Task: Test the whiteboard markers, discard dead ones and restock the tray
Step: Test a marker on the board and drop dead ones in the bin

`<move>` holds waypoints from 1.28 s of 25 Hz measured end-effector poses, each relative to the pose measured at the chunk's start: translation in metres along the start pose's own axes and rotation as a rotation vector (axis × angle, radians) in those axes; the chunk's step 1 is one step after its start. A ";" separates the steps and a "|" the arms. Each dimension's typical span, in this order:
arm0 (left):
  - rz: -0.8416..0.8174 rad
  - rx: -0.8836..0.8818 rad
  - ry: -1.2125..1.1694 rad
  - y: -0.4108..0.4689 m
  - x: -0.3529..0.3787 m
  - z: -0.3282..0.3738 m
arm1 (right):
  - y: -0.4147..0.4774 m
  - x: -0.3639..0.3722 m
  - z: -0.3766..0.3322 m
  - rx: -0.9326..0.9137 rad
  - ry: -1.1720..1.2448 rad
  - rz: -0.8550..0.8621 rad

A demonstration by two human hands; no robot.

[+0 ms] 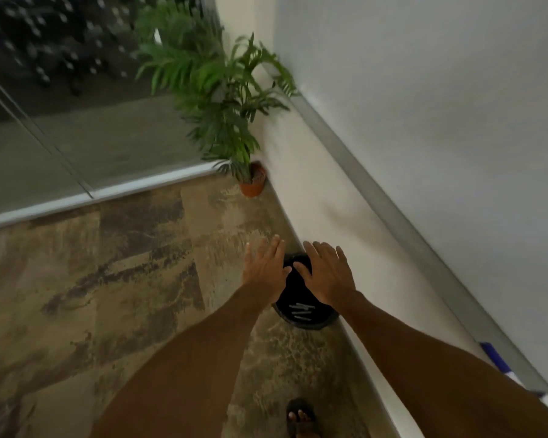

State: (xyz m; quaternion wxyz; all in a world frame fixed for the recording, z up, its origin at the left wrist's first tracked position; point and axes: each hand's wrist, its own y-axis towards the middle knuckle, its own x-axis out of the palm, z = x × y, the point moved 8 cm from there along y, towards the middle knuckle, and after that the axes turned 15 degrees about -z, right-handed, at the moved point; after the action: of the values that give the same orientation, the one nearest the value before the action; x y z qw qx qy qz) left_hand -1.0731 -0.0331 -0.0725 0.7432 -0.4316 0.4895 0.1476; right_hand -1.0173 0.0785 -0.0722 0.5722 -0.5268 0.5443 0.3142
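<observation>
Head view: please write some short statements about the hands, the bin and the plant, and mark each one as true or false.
1. The left hand and the right hand both have straight fingers and hold nothing. True.
2. The black bin is empty. False: several pale sticks, probably markers, lie inside it.
3. The potted plant stands on the floor in the corner, by the wall. True.
4. The bin stands in the middle of the floor, far from the wall. False: it stands right at the foot of the wall.
5. The person is barefoot. False: the one foot in view wears a dark sandal.
</observation>
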 end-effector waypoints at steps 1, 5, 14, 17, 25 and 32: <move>0.025 0.017 0.006 -0.016 -0.011 0.005 | -0.015 -0.015 -0.003 0.021 0.011 0.013; 0.103 0.077 0.037 -0.075 -0.048 0.024 | -0.077 -0.064 -0.007 0.102 0.037 0.064; 0.224 0.270 0.219 -0.172 -0.081 0.094 | -0.210 -0.110 0.002 0.323 0.030 0.113; 0.238 0.351 0.287 -0.194 -0.073 0.132 | -0.252 -0.112 0.021 0.401 0.041 0.121; 0.243 0.571 0.381 -0.246 -0.034 0.252 | -0.381 -0.099 0.090 0.618 0.096 0.162; 0.166 0.752 0.429 -0.309 0.047 0.365 | -0.518 -0.061 0.143 0.769 0.156 0.159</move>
State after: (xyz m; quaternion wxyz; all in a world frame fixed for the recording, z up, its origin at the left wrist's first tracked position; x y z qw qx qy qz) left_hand -0.6329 0.0640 0.0949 0.7156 -0.1110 0.6856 -0.0745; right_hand -0.5046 0.0988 0.1000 0.6586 -0.2528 0.7030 0.0900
